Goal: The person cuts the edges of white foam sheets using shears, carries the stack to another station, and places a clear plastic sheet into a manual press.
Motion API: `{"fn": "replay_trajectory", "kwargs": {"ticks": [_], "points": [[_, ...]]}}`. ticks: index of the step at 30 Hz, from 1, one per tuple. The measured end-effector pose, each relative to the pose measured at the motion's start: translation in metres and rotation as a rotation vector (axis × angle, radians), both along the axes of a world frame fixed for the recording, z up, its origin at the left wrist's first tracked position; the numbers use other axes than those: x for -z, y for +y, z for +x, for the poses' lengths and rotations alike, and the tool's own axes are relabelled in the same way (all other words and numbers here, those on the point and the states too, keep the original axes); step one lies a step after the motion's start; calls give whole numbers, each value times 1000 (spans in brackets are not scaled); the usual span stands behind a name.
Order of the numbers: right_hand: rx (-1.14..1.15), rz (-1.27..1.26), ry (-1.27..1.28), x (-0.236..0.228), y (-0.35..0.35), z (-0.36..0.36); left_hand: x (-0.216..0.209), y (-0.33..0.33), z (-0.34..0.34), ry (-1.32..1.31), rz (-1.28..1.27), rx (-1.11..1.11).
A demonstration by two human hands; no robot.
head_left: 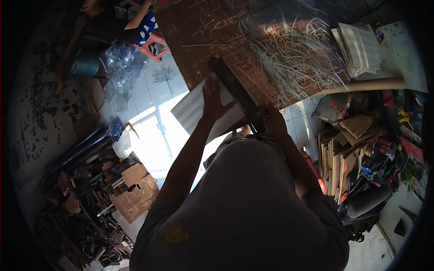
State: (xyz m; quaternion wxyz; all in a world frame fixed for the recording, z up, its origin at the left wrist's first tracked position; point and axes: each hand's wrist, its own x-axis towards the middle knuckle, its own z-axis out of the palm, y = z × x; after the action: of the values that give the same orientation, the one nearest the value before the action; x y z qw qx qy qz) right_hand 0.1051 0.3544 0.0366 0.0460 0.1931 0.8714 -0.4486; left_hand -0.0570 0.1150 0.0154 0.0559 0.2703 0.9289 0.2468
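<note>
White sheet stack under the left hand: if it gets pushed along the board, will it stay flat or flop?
The white sheet stack overhangs the brown board without visible sagging, so it is probably fairly stiff. The left hand presses flat on it; loose top sheets might slide. The right hand grips the dark cutter arm.

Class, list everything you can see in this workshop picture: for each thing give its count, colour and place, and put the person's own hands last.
White sheet stack: one, white, at the worktable's near edge.
Dark cutter bar: one, black, along the stack's right side.
Worktable: one, scuffed brown, top centre.
Paper strips: a heap, off-white, on the worktable, right.
Folded sheets: one pile, cream, top right.
Cardboard tube: one, tan, right.
Cardboard boxes: several, brown, lower left floor.
Plastic bag: one, clear, upper left.
Left hand: flat on the stack.
Right hand: at the bar's near end.
</note>
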Motion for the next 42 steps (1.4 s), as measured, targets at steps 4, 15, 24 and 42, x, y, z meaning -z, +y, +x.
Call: {"fn": "replay_trajectory", "kwargs": {"ticks": [4,15,24,42], "points": [[-17,43,-227,33,-3,19,-8,-15,23,-7,-131,11],[-37,162,-240,24,-16,29,0,-30,36,57,-132,-67],[-60,241,-154,17,-27,26,-1,-32,33,35,-134,-65],[45,207,41,0,-6,21,5,-168,67,-643,360,-907]]}}
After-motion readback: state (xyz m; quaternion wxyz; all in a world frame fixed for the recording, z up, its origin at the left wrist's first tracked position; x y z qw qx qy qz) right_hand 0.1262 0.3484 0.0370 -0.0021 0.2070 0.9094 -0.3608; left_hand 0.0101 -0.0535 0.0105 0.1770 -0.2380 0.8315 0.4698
